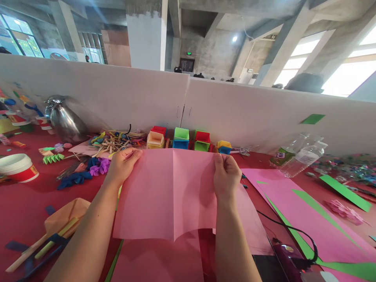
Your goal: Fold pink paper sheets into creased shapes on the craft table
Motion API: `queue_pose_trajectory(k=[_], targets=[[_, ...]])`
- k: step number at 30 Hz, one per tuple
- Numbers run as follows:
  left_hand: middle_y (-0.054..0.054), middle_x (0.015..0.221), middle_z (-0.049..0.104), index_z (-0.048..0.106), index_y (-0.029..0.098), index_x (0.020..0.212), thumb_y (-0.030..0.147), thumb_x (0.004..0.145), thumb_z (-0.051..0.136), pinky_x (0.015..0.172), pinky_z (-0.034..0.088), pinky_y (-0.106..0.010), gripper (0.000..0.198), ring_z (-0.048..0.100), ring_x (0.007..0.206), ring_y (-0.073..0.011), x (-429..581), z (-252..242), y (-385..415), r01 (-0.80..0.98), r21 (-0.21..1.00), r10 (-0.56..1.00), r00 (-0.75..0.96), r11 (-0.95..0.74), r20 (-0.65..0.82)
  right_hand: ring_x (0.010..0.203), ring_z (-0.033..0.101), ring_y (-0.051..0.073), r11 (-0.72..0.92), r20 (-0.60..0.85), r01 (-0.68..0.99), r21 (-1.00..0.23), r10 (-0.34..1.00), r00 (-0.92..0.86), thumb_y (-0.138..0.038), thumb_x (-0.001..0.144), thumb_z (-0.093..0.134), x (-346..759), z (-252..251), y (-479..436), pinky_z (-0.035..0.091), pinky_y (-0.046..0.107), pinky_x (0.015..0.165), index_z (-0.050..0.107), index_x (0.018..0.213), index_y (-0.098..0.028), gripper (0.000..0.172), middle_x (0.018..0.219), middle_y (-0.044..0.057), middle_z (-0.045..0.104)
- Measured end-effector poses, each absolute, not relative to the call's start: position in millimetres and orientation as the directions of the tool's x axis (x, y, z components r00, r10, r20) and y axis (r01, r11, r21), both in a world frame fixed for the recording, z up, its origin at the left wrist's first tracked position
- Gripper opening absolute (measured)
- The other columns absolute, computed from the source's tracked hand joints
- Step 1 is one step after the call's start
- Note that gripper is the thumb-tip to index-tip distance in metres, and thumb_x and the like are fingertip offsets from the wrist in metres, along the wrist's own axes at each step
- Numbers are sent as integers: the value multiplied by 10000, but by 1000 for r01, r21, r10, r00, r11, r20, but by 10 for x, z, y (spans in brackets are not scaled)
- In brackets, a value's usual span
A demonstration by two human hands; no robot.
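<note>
L hand (123, 166) and R hand (228, 174), well apart, pinch the upper corners of a creased pink sheet (147, 192), held above the surface (20, 207) nr mid near edge. Pulling too hard might tear it; pushing fwd could topple paper boxes (180, 144) by the far edge.

A white partition (132, 96) crosses the frame behind a red tabletop (17, 209); concrete beams (235, 5) span the top, windows (352, 74) glare upper right.
</note>
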State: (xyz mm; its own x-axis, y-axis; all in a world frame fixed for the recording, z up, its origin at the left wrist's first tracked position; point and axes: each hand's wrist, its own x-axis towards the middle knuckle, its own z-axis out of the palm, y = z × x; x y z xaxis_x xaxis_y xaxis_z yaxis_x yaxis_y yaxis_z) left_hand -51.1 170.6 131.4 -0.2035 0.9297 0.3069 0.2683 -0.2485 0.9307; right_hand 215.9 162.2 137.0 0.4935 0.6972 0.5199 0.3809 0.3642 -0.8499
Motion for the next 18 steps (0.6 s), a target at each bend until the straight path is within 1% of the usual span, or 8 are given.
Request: queue_pose_trajectory(k=[4, 8, 10, 13, 18], targets=[[30, 564, 578, 616, 171, 684, 454, 643, 627, 456, 364, -192, 287, 484, 493, -112, -482, 1309, 1714, 140, 970, 943, -243, -199, 228, 510, 291, 92, 382, 524, 365, -849, 694, 493, -468, 751, 521, 2177, 1346, 1645, 271, 211, 459, 506, 663, -186, 295, 558, -43, 350], [21, 567, 589, 621, 162, 681, 470, 608, 651, 454, 375, -200, 318, 501, 492, -119, -469, 1311, 1714, 95, 978, 946, -251, -185, 203, 508, 283, 89, 390, 522, 351, -851, 695, 495, -470, 742, 526, 2177, 1350, 1640, 264, 209, 448, 500, 655, -183, 301, 554, -44, 335], [23, 562, 592, 624, 163, 686, 474, 603, 655, 450, 375, -201, 323, 501, 483, -117, -471, 1317, 1710, 92, 981, 949, -249, -173, 191, 504, 280, 86, 379, 513, 350, -856, 699, 498, -463, 742, 530, 2173, 1361, 1631, 260, 208, 446, 509, 658, -181, 295, 551, -47, 333], [29, 552, 592, 631, 163, 684, 469, 611, 651, 446, 372, -198, 315, 496, 473, -114, -474, 1329, 1703, 137, 976, 948, -251, -167, 197, 505, 293, 86, 373, 512, 357, -856, 700, 497, -444, 747, 533, 2169, 1376, 1620, 271, 211, 459, 525, 663, -180, 277, 553, -47, 351], [23, 580, 611, 648, 169, 694, 433, 638, 634, 448, 381, -193, 270, 513, 503, -123, -479, 1337, 1702, 176, 970, 952, -226, -167, 205, 519, 325, 90, 395, 521, 343, -852, 700, 489, -425, 747, 541, 2173, 1380, 1615, 288, 214, 477, 547, 689, -179, 252, 574, -38, 396]])
